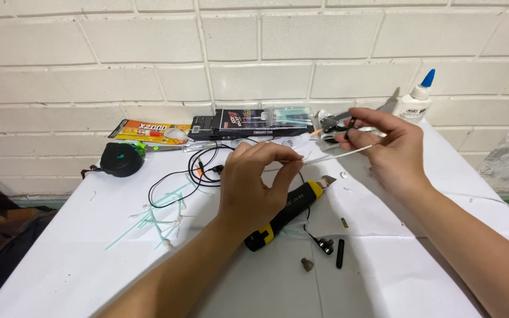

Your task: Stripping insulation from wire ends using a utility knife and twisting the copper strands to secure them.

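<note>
Left hand (254,182): fingers pinched narrowly on one end of a thin white stick (338,155).
Right hand (384,150): the stick's other end is gripped between closed fingertips.
Stick: held level above the white table (78,259).
Below: a black-and-yellow utility knife (287,215) is lain beside a black earphone cable (178,176).

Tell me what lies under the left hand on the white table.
Under the left hand lies a black-and-yellow utility knife, its blade tip poking out toward the right. A thin black cable runs there too; the hand covers the knife's middle.
</note>
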